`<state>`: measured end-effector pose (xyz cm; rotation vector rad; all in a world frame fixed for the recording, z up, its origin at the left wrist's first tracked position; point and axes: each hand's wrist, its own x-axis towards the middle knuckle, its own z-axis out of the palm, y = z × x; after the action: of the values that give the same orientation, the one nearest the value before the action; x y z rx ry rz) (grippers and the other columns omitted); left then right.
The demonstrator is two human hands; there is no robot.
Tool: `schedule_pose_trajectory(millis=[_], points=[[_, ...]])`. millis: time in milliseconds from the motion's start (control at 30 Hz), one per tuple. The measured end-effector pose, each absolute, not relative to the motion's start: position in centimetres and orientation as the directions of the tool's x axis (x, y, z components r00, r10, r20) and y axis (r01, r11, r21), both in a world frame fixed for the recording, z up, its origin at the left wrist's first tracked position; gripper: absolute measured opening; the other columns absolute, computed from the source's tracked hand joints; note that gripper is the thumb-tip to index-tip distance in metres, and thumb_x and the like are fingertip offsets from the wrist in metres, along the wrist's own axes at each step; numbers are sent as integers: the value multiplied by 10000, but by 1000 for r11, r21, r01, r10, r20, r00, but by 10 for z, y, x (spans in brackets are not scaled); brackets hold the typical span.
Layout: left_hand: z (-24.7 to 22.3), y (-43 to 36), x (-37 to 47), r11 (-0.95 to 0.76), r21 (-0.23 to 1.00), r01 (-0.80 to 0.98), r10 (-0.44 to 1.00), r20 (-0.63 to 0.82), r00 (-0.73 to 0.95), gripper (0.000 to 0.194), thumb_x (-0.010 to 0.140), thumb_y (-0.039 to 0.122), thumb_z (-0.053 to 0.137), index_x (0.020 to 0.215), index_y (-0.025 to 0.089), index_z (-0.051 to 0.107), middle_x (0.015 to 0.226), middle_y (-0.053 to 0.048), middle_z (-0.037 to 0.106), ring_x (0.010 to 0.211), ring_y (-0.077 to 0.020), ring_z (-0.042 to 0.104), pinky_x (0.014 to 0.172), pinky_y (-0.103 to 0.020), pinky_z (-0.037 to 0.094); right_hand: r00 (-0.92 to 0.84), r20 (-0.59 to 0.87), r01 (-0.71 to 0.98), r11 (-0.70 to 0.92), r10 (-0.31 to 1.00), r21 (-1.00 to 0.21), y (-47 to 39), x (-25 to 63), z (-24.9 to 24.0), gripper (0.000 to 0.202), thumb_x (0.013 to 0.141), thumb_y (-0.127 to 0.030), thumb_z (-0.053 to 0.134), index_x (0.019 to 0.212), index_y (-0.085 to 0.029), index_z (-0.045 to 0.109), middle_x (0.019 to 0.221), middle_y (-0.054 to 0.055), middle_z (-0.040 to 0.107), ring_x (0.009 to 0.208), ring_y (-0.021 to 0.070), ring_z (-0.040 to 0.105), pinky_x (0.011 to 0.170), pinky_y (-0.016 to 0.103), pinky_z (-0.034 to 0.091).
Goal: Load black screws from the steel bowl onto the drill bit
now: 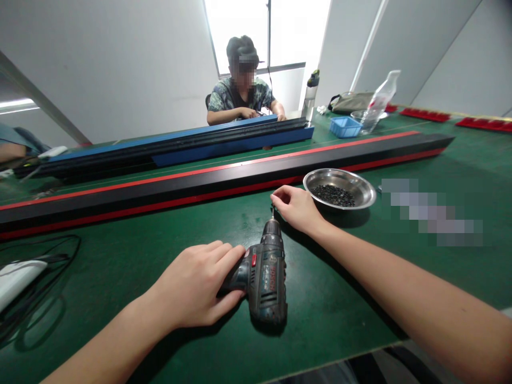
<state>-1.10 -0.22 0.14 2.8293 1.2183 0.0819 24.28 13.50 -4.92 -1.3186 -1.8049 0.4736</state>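
Note:
My left hand (200,285) is wrapped round the handle of a dark Bosch cordless drill (268,282), which lies on its side with its bit pointing away from me. Just past the chuck, the thumb and fingers of my right hand (298,208) pinch together at the tip of the thin bit (273,212). A tiny dark piece, apparently a screw, shows at these fingertips, mostly hidden. Right behind that hand stands a shallow metal bowl (364,194) holding many small black screws (334,195).
A long black-and-red bar (224,175) crosses the green table (328,314) beyond the bowl. Blue and black bars (240,144) lie farther back, before a seated person (240,90). A blue tray (345,127) and a plastic bottle (380,104) stand back right. Cables (48,266) lie left.

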Motion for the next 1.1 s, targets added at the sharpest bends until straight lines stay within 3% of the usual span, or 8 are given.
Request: schedule_pose_trajectory(millis=[400,600,833,1100], points=[[1,-2,-10,-680,73,729,731,-2,682,437,941,410,582,1316,195,523,1089,-94,695,955,-282,654,811,-426,528,-112,407,578,393,906,-715,133,244,-47,123,915,-228,659,870,-189,768,844,40,788,758,188,718,711,305,517],[4,-1,-8,-668,76,741,742,-20,671,444,934,411,590,1317,194,534,1105,-97,697,968,-289,654,819,-435,533,-145,404,578,409,903,-706,133,244,-46,161,938,-226,644,926,-188,801,919,58,811,832,210,748,788,328,548],[0,-7,-2,-540,56,840,842,9,540,438,969,454,573,1343,228,538,1104,-76,691,998,-295,650,856,-445,534,-63,409,623,356,910,-696,135,242,-51,253,917,-239,695,1138,-144,774,1090,109,798,958,240,749,922,383,567],[-5,-12,4,-444,-2,896,894,69,443,416,985,439,574,1343,230,537,1131,-75,690,986,-287,643,816,-426,521,-101,408,640,373,908,-672,134,239,-52,235,926,-255,693,1127,-158,768,1062,89,794,932,231,739,889,373,568]])
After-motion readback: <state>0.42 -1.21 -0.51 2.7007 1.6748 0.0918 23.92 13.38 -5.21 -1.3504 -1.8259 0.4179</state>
